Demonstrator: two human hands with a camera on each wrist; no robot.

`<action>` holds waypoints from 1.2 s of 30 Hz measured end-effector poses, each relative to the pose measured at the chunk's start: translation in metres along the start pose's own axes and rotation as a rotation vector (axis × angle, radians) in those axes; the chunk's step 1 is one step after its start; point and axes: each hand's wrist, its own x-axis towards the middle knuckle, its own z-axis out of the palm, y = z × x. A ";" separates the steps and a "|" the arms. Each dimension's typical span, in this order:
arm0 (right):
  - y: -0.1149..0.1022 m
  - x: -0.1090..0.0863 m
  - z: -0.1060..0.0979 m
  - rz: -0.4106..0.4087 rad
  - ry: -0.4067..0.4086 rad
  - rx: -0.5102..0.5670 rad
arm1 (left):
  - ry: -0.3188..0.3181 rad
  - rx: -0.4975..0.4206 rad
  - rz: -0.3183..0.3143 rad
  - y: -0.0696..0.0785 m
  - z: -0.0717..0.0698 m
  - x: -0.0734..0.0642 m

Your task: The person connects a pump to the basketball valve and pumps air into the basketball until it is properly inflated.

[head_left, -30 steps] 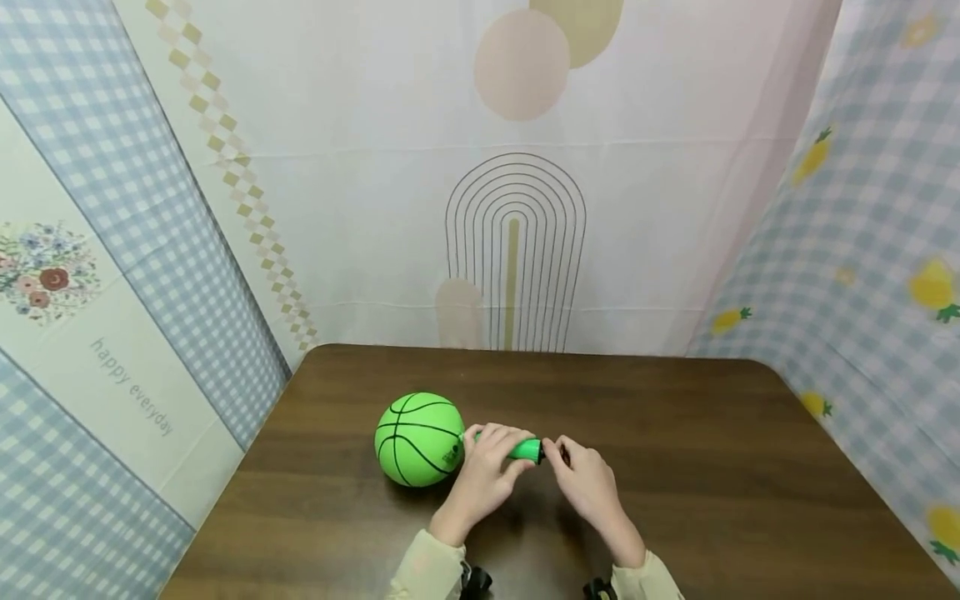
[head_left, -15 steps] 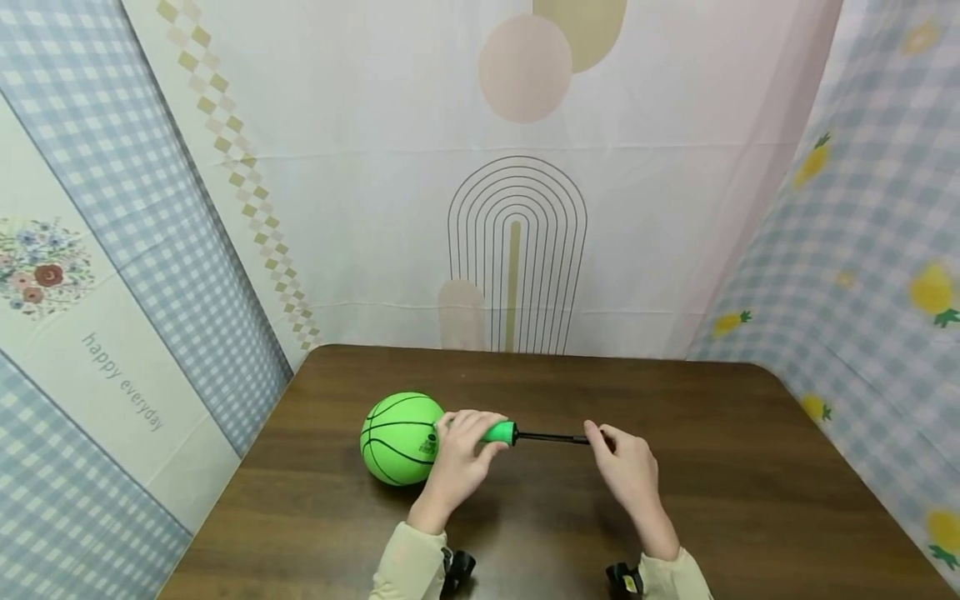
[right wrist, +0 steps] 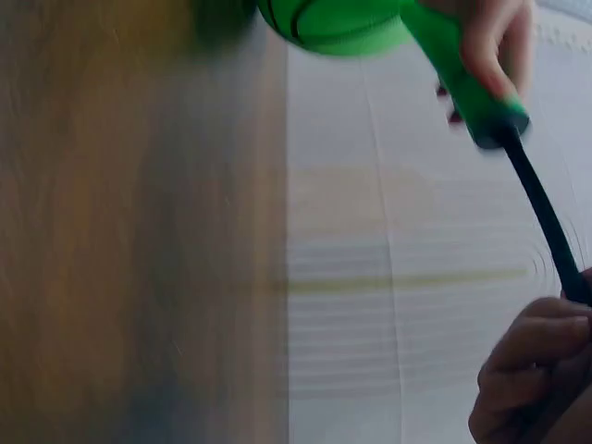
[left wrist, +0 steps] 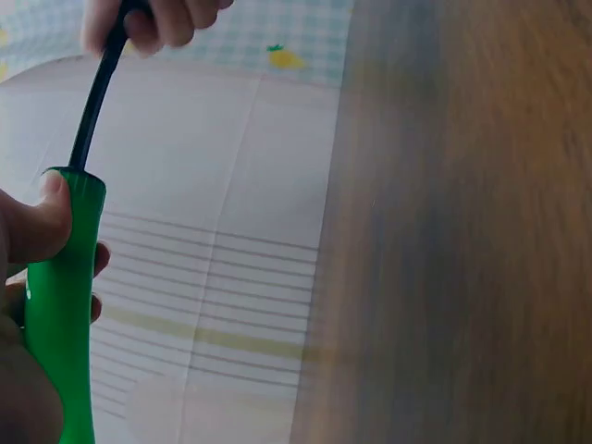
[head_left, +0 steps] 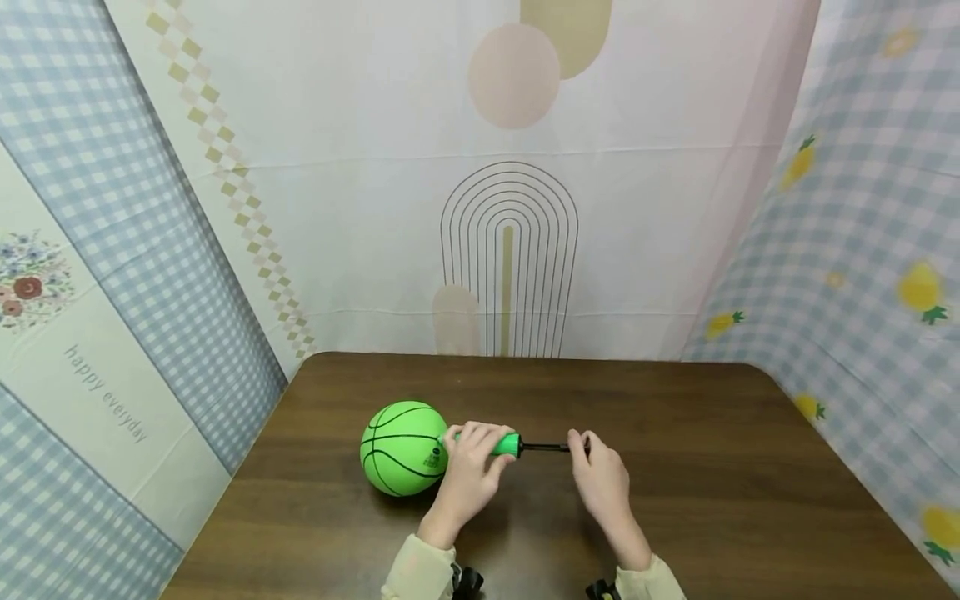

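A green basketball (head_left: pixel 401 450) with black lines rests on the left part of the table. Beside it, my left hand (head_left: pixel 468 471) grips the green barrel of a hand pump (head_left: pixel 507 444), whose left end points at the ball. The pump's tip, where it meets the ball, is mostly covered by my fingers. From the barrel's right end a black rod (left wrist: pixel 92 116) sticks out partway. My right hand (head_left: pixel 602 483) holds the handle at the rod's far end, and its fingers hide most of that handle. In the right wrist view the ball shows behind the barrel.
The brown wooden table (head_left: pixel 712 467) extends to both sides of the hands. A pale patterned cloth (head_left: pixel 360 233) hangs behind its back edge, with checked cloth (head_left: pixel 847 275) along the right side. Black cameras are strapped at both wrists.
The rod was nearly all inside the barrel, then my right hand drew it far out to the right. Now that hand is closer to the barrel again, with less rod showing.
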 end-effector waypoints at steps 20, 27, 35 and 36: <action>0.001 -0.020 0.034 0.002 -0.091 0.048 | 0.030 0.060 0.006 0.028 0.025 -0.013; 0.000 -0.009 0.027 -0.107 -0.184 -0.041 | 0.015 0.018 -0.018 0.013 0.014 -0.010; 0.012 0.006 -0.004 -0.155 -0.032 -0.101 | 0.053 0.005 -0.047 -0.005 -0.006 -0.001; 0.014 0.008 -0.007 -0.146 -0.016 -0.099 | 0.061 0.003 -0.057 -0.007 -0.009 -0.001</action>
